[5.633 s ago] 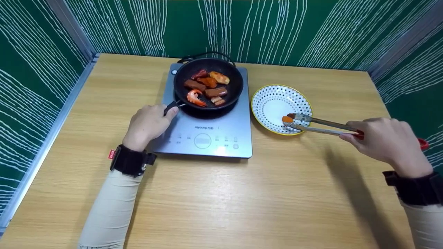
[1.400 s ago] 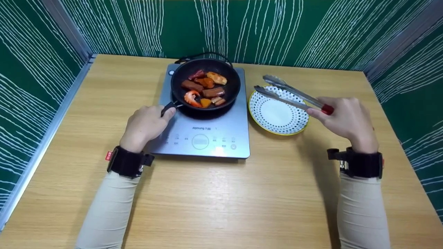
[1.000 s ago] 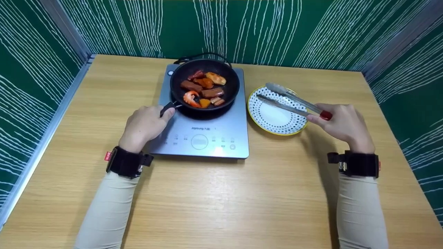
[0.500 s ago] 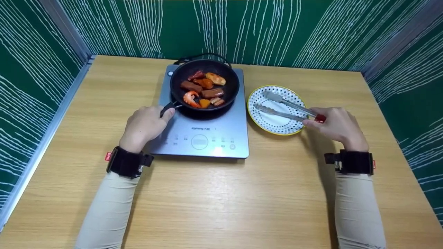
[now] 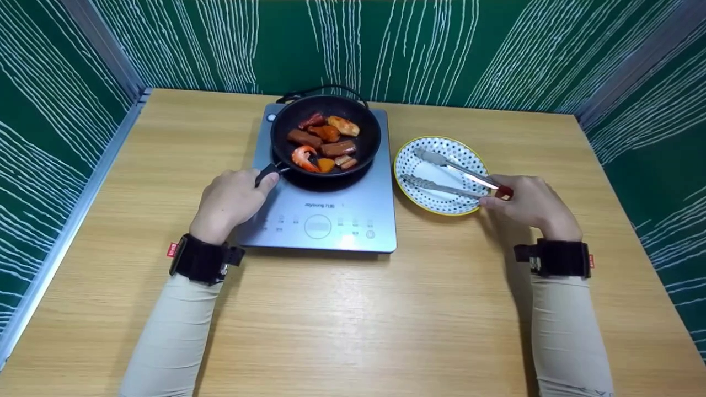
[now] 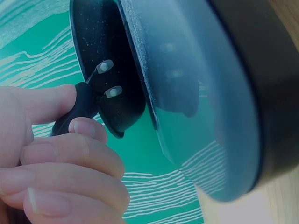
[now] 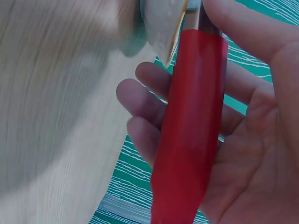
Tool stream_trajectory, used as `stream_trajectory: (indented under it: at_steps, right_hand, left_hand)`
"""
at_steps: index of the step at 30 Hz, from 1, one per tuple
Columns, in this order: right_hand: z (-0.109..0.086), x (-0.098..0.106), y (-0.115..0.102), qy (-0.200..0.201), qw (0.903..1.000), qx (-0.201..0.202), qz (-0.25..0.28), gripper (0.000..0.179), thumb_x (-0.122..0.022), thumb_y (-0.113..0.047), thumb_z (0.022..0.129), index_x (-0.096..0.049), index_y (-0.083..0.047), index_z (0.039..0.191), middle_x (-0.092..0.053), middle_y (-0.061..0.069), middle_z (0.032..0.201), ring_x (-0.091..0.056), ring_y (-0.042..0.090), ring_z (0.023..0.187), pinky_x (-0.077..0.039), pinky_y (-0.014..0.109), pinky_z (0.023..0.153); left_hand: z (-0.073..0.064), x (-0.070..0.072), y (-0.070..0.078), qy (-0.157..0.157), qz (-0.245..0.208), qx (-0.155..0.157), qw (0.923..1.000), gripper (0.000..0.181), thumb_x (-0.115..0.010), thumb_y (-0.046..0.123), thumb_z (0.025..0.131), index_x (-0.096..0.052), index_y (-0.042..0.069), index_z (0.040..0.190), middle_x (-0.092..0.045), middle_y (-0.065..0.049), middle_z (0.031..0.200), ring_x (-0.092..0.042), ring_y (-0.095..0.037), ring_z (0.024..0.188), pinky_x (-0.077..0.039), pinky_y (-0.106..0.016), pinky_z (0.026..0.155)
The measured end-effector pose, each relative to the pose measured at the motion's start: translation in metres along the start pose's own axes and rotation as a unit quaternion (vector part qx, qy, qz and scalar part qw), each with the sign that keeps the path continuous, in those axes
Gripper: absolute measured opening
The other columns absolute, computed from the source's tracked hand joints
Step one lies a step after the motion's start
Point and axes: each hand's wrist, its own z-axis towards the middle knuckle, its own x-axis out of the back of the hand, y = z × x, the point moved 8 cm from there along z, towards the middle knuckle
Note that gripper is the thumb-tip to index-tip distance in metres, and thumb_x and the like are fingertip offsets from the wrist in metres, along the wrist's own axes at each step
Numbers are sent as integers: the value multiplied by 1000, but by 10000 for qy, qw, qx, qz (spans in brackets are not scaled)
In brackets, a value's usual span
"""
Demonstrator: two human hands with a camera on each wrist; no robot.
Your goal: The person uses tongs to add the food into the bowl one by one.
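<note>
My left hand (image 5: pixel 230 201) grips the black handle (image 6: pixel 77 109) of a frying pan (image 5: pixel 364 146). Shrimp (image 5: pixel 303 160), brown sausage-like chunks (image 5: pixel 338 148), an orange piece (image 5: pixel 326 165) and other food lie in the pan. On the right, my right hand (image 5: pixel 532 203) holds metal tongs (image 5: pixel 460 169) by their red handle (image 7: pixel 194 112), fingers behind it and thumb near its top. The tongs' arms are spread with nothing between their tips, which lie over a white plate (image 5: pixel 436 207) with dark dots and a yellow rim.
Beneath the pan is a silver induction cooktop (image 5: pixel 353 212) with a touch panel; its black cord (image 5: pixel 325 87) runs behind. The wooden table (image 5: pixel 358 320) is bounded by green walls (image 5: pixel 298 44) with white streaks.
The orange piece, earlier pinched in the tongs over the plate, now lies in the pan. Since then my right hand has lowered the tongs onto the plate. The left hand keeps its place.
</note>
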Motion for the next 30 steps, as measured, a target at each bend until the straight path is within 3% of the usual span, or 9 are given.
stream_trajectory:
  at_steps: [7,14,25,30]
  right_hand:
    - [0,-2,1,-31,9999,-131,63,69,-76,-44,99,-54,-11,155,-60,15,99,-53,30,88,-39,39,67]
    - [2,-4,-2,-75,9995,-262,145,73,-75,-44,100,-48,-10,159,-61,18,114,-53,34,101,-40,45,76]
    - [2,-3,-4,-60,9998,-155,129,72,-76,-39,100,-47,-10,159,-63,20,129,-54,36,107,-44,48,85]
    - [3,-2,-7,1,10000,-58,19,71,-77,-37,99,-49,-10,158,-63,19,124,-54,35,105,-42,47,82]
  left_hand:
    - [0,1,1,-33,-17,24,10000,57,-39,60,111,-55,10,88,-50,-8,79,-53,-28,69,-34,-37,60]
    - [0,-1,-1,-63,-30,42,10000,58,-39,60,111,-54,10,86,-51,-7,76,-53,-26,67,-34,-36,59]
    - [-1,-1,2,-26,-43,20,10000,56,-40,58,111,-54,11,86,-50,-6,77,-54,-27,69,-34,-37,60]
    - [-2,-1,3,-1,-40,-29,10000,54,-41,56,112,-53,11,84,-48,-5,76,-53,-27,70,-33,-37,61]
